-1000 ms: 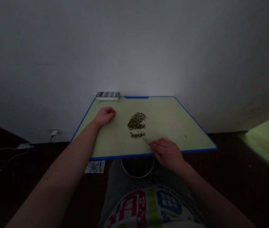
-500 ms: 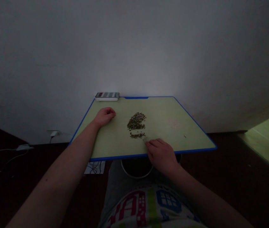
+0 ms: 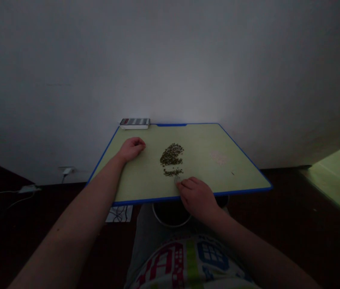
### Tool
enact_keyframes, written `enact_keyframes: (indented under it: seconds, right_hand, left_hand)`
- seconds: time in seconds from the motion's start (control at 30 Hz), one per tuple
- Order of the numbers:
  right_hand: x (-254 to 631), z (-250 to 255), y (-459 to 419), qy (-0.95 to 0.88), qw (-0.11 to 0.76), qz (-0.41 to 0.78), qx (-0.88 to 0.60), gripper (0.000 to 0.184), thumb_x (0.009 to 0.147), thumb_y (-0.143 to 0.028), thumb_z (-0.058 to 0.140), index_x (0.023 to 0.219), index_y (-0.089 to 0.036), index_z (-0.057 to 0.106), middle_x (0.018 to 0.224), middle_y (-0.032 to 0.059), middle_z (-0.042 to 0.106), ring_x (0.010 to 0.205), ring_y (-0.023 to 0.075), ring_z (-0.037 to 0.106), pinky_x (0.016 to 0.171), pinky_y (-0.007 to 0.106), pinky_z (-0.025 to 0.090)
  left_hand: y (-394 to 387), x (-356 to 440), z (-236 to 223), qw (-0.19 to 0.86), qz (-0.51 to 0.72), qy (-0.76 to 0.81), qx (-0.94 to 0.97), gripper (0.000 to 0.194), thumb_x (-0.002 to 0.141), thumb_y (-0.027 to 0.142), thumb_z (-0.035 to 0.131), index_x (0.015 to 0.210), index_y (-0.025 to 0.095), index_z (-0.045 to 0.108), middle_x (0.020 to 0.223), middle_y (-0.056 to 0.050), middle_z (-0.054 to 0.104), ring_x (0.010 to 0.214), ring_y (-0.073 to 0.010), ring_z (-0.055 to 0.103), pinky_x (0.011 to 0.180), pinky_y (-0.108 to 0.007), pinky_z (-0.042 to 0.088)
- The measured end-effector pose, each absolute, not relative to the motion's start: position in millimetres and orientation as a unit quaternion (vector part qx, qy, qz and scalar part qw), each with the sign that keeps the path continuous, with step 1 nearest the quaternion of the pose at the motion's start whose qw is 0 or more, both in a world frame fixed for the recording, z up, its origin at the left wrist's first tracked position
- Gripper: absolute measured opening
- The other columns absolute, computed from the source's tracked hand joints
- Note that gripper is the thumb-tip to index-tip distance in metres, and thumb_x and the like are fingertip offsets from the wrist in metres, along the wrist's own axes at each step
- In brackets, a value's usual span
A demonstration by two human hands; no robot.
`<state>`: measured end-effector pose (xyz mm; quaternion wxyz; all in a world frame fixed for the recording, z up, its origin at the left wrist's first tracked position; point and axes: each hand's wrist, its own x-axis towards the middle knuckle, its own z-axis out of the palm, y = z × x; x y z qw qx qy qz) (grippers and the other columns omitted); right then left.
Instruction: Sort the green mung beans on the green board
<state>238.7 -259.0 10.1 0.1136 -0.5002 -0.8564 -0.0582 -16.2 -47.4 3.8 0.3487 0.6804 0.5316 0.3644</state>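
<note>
A pale green tabletop with a blue rim point(image 3: 146, 188) stands against a white wall in dim light. A pile of small dark green beans point(image 3: 171, 154) lies near its middle, and a short row of the same beans point(image 3: 173, 172) lies just in front of it. My right hand point(image 3: 196, 196) rests at the front edge, fingers curled together, fingertips beside the short row and touching a small pale bit. My left hand point(image 3: 132, 147) lies on the table left of the pile, loosely curled, with nothing seen in it.
A small striped box point(image 3: 135, 122) sits at the table's far left corner. A white-rimmed bowl point(image 3: 171, 218) shows under the front edge, above my lap. Cables and a plug point(image 3: 28, 188) lie on the dark floor at left. A second green surface point(image 3: 338, 176) is at right.
My right hand has slid left along the front edge toward the short row of beans. My left hand and the bean pile have stayed put.
</note>
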Motion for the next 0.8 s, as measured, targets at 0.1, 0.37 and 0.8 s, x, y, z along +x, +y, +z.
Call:
enact_keyframes:
  seconds: [0.1, 0.37, 0.8]
  right_hand:
    - [237, 11, -255, -0.85, 0.113, -0.057, -0.511, 0.026, 0.086, -0.014, 0.055, 0.109, -0.013, 0.067, 0.097, 0.0099, 0.069, 0.089, 0.0232, 0.058, 0.08, 0.033, 0.047]
    - [243, 13, -263, -0.819, 0.112, -0.061, -0.559, 0.024, 0.085, -0.012, 0.055, 0.104, -0.013, 0.068, 0.096, 0.0109, 0.07, 0.088, 0.0241, 0.058, 0.079, 0.035, 0.049]
    - [250, 13, -267, -0.825, 0.151, -0.072, -0.539, 0.028, 0.084, -0.013, 0.055, 0.109, -0.012, 0.069, 0.095, 0.0105, 0.071, 0.087, 0.0239, 0.06, 0.08, 0.035, 0.05]
  left_hand:
    - [-47, -17, 3, 0.349, 0.361, 0.531, 0.682, 0.018, 0.061, 0.032, 0.062, 0.071, 0.017, 0.06, 0.054, 0.003, 0.053, 0.049, -0.0109, 0.044, 0.05, -0.024, 0.035]
    - [-45, -18, 0, 0.349, 0.365, 0.524, 0.686, 0.02, 0.061, 0.034, 0.062, 0.072, 0.017, 0.06, 0.055, 0.002, 0.052, 0.052, -0.0116, 0.045, 0.053, -0.025, 0.036]
    - [-44, -18, 0, 0.358, 0.358, 0.52, 0.688, 0.023, 0.061, 0.036, 0.06, 0.073, 0.017, 0.059, 0.054, 0.003, 0.051, 0.05, -0.011, 0.043, 0.051, -0.024, 0.033]
